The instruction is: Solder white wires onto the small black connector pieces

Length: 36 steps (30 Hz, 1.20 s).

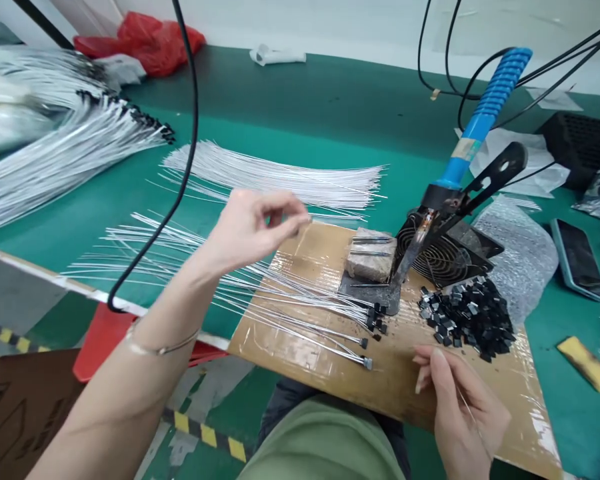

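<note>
My left hand (263, 227) hovers over the back left of a tape-covered cardboard sheet (300, 360), thumb and fingers pinched together. Whatever may be in that pinch is too fine to make out. Low on the right, my right hand (463, 407) is closed, with a thin metallic wire (469, 408) running across its palm. Between the hands lie white wires (325, 303) with black connectors (377, 319) at their right ends. A pile of small black connector pieces (473, 317) sits just beyond my right hand. Behind it, a blue-handled soldering iron (480, 127) slants down to a block (373, 255) with several pins.
A bundle of white wires (280, 175) lies behind the cardboard, with finished-looking wire bunches (75, 153) at left. A black cable (193, 120) hangs in front. A small fan (440, 250), bubble wrap (520, 250), a phone (579, 259) and a yellow sponge (587, 363) are at right.
</note>
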Available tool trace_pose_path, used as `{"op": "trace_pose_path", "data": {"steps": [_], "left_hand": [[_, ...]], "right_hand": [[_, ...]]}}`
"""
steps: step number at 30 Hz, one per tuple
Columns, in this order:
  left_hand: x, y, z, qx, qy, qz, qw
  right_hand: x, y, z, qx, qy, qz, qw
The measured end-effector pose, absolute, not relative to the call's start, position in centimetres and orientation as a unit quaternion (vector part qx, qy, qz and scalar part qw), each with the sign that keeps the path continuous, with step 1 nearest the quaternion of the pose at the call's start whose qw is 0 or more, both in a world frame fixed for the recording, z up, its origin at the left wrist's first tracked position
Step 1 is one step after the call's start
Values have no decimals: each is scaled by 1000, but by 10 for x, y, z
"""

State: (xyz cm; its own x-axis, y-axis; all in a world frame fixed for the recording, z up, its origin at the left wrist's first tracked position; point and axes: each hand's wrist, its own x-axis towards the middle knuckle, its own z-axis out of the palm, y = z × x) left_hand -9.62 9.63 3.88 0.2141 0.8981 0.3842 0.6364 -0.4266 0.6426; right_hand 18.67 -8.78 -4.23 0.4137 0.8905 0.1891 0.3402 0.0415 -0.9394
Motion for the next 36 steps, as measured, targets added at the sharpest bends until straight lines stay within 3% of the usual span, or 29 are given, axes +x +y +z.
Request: {"op": "trace_pose_path", "data": {"steps": [3,6,15,25,30,36], "left_hand": [[-102,61,48,763,450,233,401],[-95,39,35,724,459,196,476],[-72,18,16,686,485,224,494],[-67,17,13,676,491,230,499],[-67,14,12,673,488,195,521],[-65,15,9,658,484,188,546]], "right_hand": [[183,-87,-39,-634,-485,259,544],[170,-90,-35,-629,-504,255,534],[146,-97,-44,-534,-666,188,486],[156,-89,-40,-574,-535,322,530],[164,-72,-33,-583,-500,430,474],[160,-63,-23,-549,-604,377,437]]}}
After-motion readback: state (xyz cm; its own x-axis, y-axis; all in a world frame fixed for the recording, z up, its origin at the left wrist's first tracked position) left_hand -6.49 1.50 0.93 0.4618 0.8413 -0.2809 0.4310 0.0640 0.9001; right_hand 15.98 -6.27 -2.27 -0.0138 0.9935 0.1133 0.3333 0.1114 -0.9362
